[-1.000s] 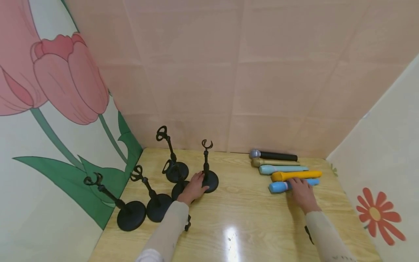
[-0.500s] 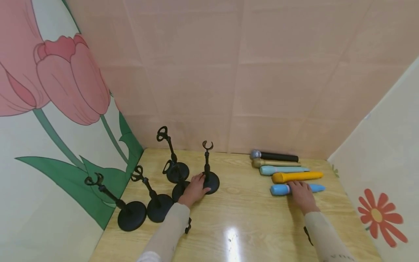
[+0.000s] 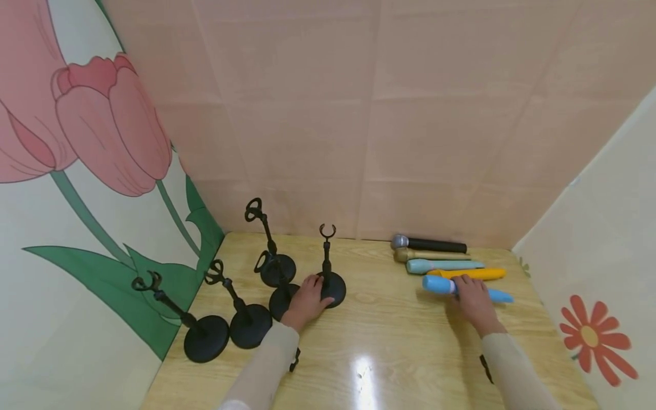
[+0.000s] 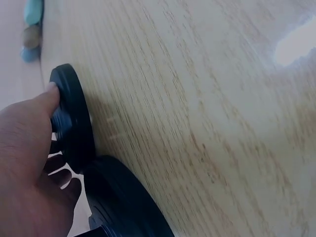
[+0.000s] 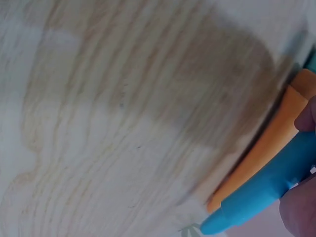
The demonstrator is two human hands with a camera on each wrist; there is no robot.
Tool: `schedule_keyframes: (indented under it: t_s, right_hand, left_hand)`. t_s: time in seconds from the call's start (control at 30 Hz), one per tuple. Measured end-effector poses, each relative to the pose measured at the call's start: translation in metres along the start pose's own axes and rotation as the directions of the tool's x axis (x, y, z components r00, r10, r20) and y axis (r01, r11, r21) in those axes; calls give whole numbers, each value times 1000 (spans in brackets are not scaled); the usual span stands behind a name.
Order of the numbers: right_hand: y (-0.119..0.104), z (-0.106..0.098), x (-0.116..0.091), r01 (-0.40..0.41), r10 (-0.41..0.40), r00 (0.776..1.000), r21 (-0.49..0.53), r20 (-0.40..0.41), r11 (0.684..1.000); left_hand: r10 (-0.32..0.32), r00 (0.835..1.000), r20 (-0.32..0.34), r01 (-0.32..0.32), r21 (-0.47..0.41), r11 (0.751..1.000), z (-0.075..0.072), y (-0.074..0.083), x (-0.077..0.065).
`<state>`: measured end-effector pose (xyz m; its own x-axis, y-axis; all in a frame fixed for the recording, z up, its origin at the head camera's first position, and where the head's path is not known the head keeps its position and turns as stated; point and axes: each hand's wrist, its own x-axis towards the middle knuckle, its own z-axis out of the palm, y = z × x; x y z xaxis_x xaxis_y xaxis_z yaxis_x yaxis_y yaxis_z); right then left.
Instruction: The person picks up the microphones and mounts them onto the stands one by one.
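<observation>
So, right hand (image 3: 474,304) grips blue mic (image 5: 266,186), thick end (image 3: 435,283) tilted up off table (image 3: 389,341), just beside yellow mic (image 3: 482,274). Left hand (image 3: 307,304) pinches black stand (image 3: 327,265) by its base (image 3: 336,290), other stands (image 3: 206,339) just left of it.

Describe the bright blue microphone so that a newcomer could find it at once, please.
Look at the right side of the wooden table. The bright blue microphone is there, on the near side of the yellow microphone. Only this one is gripped by the right hand.
</observation>
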<state>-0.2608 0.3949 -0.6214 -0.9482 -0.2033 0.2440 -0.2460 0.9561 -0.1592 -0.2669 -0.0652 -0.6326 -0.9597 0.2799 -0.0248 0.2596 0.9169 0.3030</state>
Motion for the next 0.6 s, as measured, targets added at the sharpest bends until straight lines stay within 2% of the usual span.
schedule_keyframes:
  t_s: [0.17, 0.37, 0.6]
  right_hand:
    - [-5, -5, 3, -13, 16, 999, 63, -50, 998]
    - [-15, -12, 6, -58, 63, 997, 124, -34, 991]
    - [-24, -21, 12, -4, 23, 993, 167, -116, 986]
  left_hand:
    - [4, 1000, 14, -4, -5, 1000, 2, 2, -3]
    - [7, 1000, 27, -7, 4, 1000, -1, 4, -6]
    - [34, 999, 6, -34, 27, 999, 2, 2, -8]
